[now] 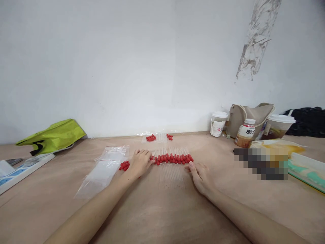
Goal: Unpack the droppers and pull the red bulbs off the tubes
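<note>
At the left end of a row of red-capped clear tubes (172, 158), the left hand (141, 162) has its fingers bent downward, thumb close to the first caps; from where I stand I can't tell whether it pinches one. The right hand (202, 176) rests loosely open on its side at the other end, thumb apart from the half-curled fingers, its tip just under the last cap, touching or nearly so. The row lies between the two, running from one hand to the other, while each tube's long axis points away from the person, red end near, clear stem toward the wall (142, 67). Neither hand is plainly nearer: each has its own end. Just on the person's side of the caps lie bare clear tubes (174, 173), in line with the person's body. Beside the left wrist sits a small heap of red caps (124, 165), and left of that, overlapping clear zip bags (105, 166). Beyond the row, near the wall, a clear packet (161, 138) shows more red pieces and tubes. Farther out stand a lidded paper cup (218, 124) and a bottle (245, 133) on the right, and a yellow-green bag (54, 136) on the left.
</note>
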Motion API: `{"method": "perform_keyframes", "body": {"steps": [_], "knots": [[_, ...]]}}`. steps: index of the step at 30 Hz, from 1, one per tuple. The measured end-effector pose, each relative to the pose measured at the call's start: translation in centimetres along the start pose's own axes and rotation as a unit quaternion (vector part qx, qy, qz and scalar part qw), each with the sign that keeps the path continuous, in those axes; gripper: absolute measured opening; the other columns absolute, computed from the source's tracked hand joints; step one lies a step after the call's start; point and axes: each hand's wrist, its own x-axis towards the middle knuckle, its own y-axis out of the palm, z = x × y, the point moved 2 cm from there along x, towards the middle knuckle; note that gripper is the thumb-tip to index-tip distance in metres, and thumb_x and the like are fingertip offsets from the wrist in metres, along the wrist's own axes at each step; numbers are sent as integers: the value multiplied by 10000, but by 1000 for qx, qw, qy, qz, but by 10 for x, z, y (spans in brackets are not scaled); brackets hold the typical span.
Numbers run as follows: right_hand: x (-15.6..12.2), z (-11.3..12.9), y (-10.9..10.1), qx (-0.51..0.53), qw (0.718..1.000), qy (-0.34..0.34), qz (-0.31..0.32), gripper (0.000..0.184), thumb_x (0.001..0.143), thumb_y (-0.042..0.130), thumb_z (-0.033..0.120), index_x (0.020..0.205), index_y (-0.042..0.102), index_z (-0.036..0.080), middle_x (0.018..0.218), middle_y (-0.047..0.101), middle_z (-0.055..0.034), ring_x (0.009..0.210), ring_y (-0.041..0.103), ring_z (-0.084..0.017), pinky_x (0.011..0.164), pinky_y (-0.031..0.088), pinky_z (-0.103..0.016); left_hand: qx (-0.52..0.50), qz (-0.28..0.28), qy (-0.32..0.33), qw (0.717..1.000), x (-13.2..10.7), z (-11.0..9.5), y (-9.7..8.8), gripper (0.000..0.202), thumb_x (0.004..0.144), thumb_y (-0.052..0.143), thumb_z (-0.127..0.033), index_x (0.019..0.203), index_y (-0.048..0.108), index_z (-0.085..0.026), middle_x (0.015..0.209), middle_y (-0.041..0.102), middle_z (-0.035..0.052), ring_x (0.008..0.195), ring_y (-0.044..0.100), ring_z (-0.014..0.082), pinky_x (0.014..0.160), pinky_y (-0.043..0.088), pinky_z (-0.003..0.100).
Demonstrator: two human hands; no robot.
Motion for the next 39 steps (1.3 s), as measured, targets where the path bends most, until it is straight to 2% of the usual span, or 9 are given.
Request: {"method": "perform_keyframes", "body": {"steps": [4,7,10,12,15,20,24,29,39], "knots": [[0,3,0,-31,999,-23,-1,403,887,297,379,727,617,193,719,624,-35,752,563,-176,749,381,-336,-68,-54,-58,995,-28,-1,-20,182,870,363,-285,809,500,-183,818,568,50,771,524,191,694,369,319],[-2,7,1,-35,995,-93,-23,257,827,435,358,945,589,190,919,604,-68,891,544,-194,809,399,-349,-203,-85,-107,970,-53,-10,-24,164,863,384,-314,812,492,-202,776,559,16,670,517,152,606,396,269],[-5,14,-1,-47,983,-174,-28,520,766,524,378,1233,416,177,1157,489,-122,1083,454,-227,884,395,-372,-273,-94,-82,954,-67,-22,-14,146,846,428,-305,787,504,-196,737,557,15,663,516,150,592,405,263],[-8,19,-1,-73,972,-223,-9,598,760,538,398,1289,355,187,1218,444,-129,1134,408,-237,913,373,-393,-289,-92,-57,951,-68,-28,-5,133,842,446,-292,785,512,-192,741,563,19,699,521,157,622,412,271],[-10,27,1,-108,954,-280,15,456,798,512,368,1225,447,223,1164,515,-99,1090,441,-223,900,354,-401,-293,-87,1,952,-65,-35,2,102,842,465,-263,812,529,-189,792,591,33,775,527,169,694,409,299],[-12,33,8,-129,940,-316,11,221,849,461,271,1020,598,251,843,640,-35,886,516,-175,859,319,-395,-265,-85,66,958,-64,-38,0,110,842,474,-254,793,548,-188,798,612,43,735,518,168,693,380,319],[-13,33,12,-133,934,-328,42,191,859,446,264,914,626,236,663,591,-7,721,485,-140,836,303,-382,-252,-77,77,962,-65,-43,-6,104,829,492,-272,823,554,-188,824,613,47,764,513,174,713,364,323],[-15,37,14,-137,929,-341,50,185,856,438,247,835,620,221,644,555,2,713,457,-131,840,277,-370,-222,-55,97,969,-63,-53,-12,203,803,520,-361,924,577,-208,888,628,53,809,511,190,732,337,336],[-18,37,13,-124,921,-366,56,186,840,441,231,759,608,228,561,512,28,678,425,-121,826,252,-350,-150,-75,150,974,-68,-55,-12,216,848,464,-330,755,613,-204,600,597,17,627,468,159,650,289,330]]}}
